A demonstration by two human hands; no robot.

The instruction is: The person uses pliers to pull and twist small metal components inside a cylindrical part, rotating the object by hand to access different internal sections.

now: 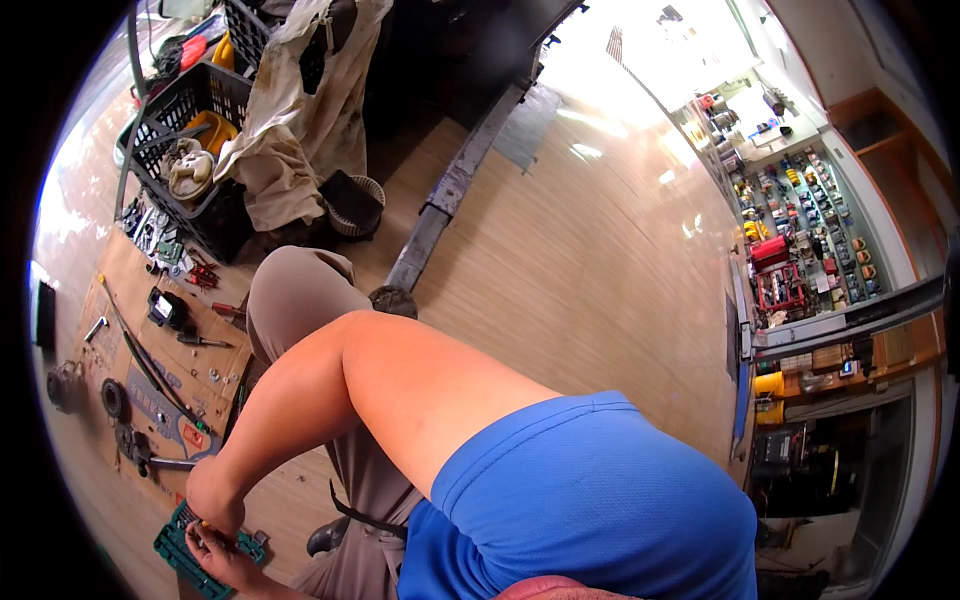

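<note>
Head view: the green tool case point(165, 543) lay at the lower left of the frame, directly beneath and around the hands. The right hand point(214, 499) was positioned over its upper portion, and the left hand point(222, 560) over its lower-right portion, fingers bent. Whether either hand grasped an item could not be determined. Cardboard point(135, 288) bearing tools extended above the case.

The left hand point(222, 560) and right hand point(214, 497) are close together at the green case point(171, 545). A screwdriver point(204, 341) lies on the cardboard point(125, 268); farther stands a black crate point(222, 218).
</note>
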